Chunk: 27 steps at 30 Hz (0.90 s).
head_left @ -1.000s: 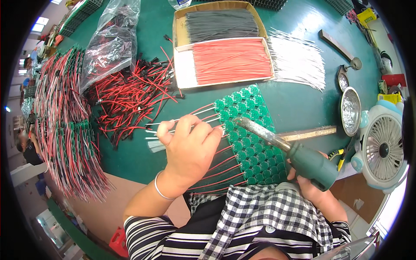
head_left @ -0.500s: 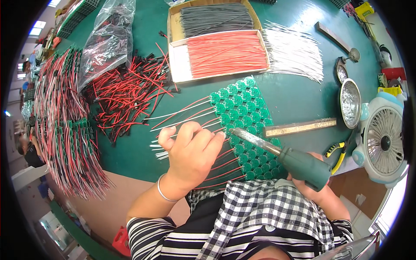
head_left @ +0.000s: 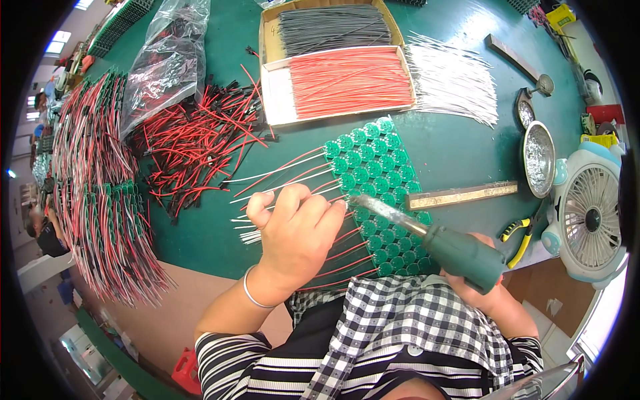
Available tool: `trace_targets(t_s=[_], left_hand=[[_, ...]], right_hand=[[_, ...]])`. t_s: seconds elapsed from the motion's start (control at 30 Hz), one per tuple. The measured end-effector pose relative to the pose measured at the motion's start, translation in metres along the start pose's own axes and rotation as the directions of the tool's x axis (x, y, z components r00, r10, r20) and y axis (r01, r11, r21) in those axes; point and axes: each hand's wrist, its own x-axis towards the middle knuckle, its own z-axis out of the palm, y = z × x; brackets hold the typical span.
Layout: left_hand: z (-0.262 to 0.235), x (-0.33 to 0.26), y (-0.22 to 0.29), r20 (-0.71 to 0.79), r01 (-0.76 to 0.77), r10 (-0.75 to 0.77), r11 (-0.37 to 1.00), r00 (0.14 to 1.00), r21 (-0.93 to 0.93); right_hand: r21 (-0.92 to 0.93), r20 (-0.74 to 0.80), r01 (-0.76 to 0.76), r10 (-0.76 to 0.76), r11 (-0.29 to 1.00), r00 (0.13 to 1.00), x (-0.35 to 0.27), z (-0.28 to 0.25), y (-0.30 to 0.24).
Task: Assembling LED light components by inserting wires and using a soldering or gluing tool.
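A panel of small round green circuit boards (head_left: 373, 157) lies before me, with red and white wires (head_left: 293, 175) running left from its left edge. My left hand (head_left: 293, 230) is closed in a pinch at that edge. White wire ends (head_left: 251, 237) stick out on the far side of its palm; the fingers hide the grip itself. My right hand (head_left: 470, 295) is wrapped around the green handle of a soldering iron (head_left: 463, 257). The iron's tip is at the panel's left edge, close beside my left fingertips.
Boxes hold red wires (head_left: 353, 83) and dark wires (head_left: 333, 30); white wires (head_left: 453, 80) lie beside them. Red-black leads (head_left: 193, 143) and wired boards (head_left: 100, 193) are heaped left. On the right are a bar (head_left: 463, 196), metal dish (head_left: 539, 159), pliers (head_left: 520, 243) and fan (head_left: 592, 217).
The soldering iron has shifted slightly, its handle a little to the left and its tip a little farther up the panel's edge. My left hand has barely moved.
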Motion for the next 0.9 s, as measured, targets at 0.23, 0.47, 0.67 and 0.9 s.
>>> trace_targets(t_s=[0.23,0.47,0.67,0.9], left_hand=[[0.0,-0.001,0.001,-0.006,-0.002,0.002,1.0,1.0,0.013],[-0.001,-0.005,0.003,-0.026,-0.011,0.012,0.999,1.0,0.037],[-0.009,-0.013,0.016,-0.032,-0.022,0.022,1.0,0.999,-0.001],[-0.003,-0.016,0.017,-0.027,-0.009,0.008,1.0,1.0,-0.011]], right_hand=[[0.183,0.014,0.001,-0.003,0.983,1.0,0.008,-0.009,0.0],[0.118,-0.016,0.026,-0.024,0.993,1.0,-0.005,-0.012,0.003],[0.03,0.014,0.009,-0.01,0.999,1.0,-0.022,-0.01,0.006],[0.012,-0.058,-0.056,0.056,0.998,0.997,-0.022,0.002,-0.004]])
